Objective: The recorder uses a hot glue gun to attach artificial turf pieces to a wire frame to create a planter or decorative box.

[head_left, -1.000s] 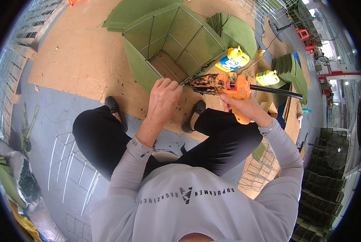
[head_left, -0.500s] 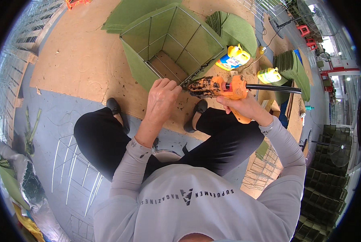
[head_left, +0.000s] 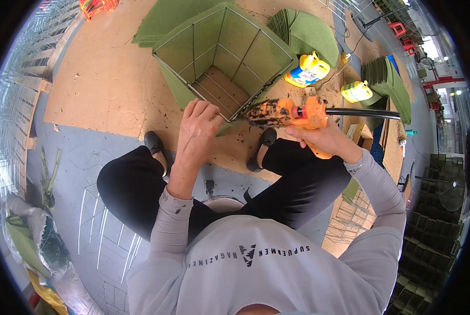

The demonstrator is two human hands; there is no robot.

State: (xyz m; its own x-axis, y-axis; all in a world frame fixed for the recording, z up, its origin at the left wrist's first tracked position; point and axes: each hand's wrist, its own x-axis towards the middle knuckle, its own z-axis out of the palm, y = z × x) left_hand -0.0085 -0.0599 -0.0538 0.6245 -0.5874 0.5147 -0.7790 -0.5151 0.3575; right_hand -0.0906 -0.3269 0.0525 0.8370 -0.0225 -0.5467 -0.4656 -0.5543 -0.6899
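A square box of green felt on a grey wire frame (head_left: 235, 48) stands open-topped in front of me. My left hand (head_left: 199, 125) is closed at its near rim, fingers curled over the wire and felt edge; the fingertips are partly hidden. In my right hand (head_left: 324, 137) is an orange glue gun (head_left: 284, 113), blotched with black residue, its nozzle end pointing left beside the near right corner of the box. A long black glue stick (head_left: 363, 112) sticks out of its back. Dark smears line the right rim of the box.
Stacks of green felt sheets (head_left: 311, 39) lie beyond and right of the box. Two yellow jugs (head_left: 307, 71) stand on the right, near a cable. Brown cardboard (head_left: 98, 79) covers the floor. Wire frames (head_left: 109, 226) lie at the left; a red crate (head_left: 96, 6) stands far left.
My left hand has shifted left along the near rim, uncovering more of the near corner. The glue gun stays by the corner, and the whole view has moved slightly.
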